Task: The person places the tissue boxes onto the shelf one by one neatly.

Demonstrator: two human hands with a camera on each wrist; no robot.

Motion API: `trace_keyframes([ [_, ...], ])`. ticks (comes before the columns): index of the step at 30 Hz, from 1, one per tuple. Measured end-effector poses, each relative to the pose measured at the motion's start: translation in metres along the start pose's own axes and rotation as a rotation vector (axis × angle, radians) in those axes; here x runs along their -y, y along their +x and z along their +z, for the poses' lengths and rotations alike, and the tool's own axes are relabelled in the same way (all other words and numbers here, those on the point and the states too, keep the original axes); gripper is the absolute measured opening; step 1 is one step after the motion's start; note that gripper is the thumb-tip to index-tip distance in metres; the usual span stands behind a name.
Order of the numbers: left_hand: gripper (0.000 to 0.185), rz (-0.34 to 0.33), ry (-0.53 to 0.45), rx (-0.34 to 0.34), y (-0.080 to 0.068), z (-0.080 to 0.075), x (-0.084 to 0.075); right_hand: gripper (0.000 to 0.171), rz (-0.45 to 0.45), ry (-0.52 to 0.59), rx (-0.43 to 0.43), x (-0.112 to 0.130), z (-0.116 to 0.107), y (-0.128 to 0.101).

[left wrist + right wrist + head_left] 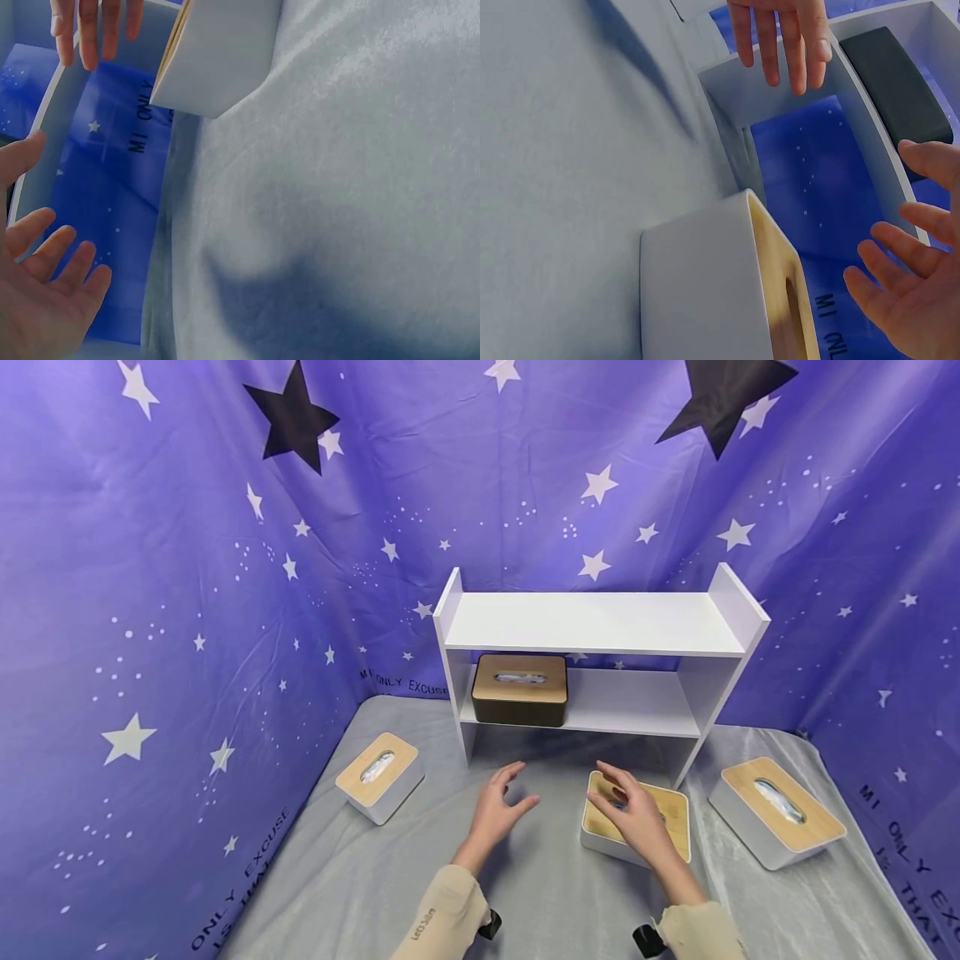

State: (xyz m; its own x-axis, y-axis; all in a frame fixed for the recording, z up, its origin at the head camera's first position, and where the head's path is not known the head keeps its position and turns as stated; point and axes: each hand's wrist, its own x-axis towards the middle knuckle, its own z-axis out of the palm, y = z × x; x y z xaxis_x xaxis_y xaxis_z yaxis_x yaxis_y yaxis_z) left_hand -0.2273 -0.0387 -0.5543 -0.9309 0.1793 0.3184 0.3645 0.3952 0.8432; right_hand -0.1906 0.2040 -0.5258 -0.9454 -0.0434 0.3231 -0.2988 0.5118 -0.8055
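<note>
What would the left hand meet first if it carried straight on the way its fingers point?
Probably the white shelf unit: the left hand hangs open above the grey cloth, fingers aimed at the gap under the lower board. Nothing lies between them, though depth is hard to judge.

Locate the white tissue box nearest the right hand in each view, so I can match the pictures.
Head: white tissue box, lower centre-right, under the open right hand.
Left wrist: top centre, side wall showing.
Right wrist: bottom centre, wooden lid edge to its right.
Shared landmark: white shelf.
</note>
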Motion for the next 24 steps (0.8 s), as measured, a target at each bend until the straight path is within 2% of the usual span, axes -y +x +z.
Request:
trace_keyframes([
  [14, 0.058, -0.056, -0.01, 0.09, -0.003, 0.016, -0.009, 0.048, 0.006, -0.087, -0.05, -0.011, -0.025, -0.014],
  [24, 0.055, -0.045, -0.04, 0.137, -0.003, 0.03, -0.011, 0.048, 0.039, -0.055, -0.07, -0.024, -0.046, -0.027],
])
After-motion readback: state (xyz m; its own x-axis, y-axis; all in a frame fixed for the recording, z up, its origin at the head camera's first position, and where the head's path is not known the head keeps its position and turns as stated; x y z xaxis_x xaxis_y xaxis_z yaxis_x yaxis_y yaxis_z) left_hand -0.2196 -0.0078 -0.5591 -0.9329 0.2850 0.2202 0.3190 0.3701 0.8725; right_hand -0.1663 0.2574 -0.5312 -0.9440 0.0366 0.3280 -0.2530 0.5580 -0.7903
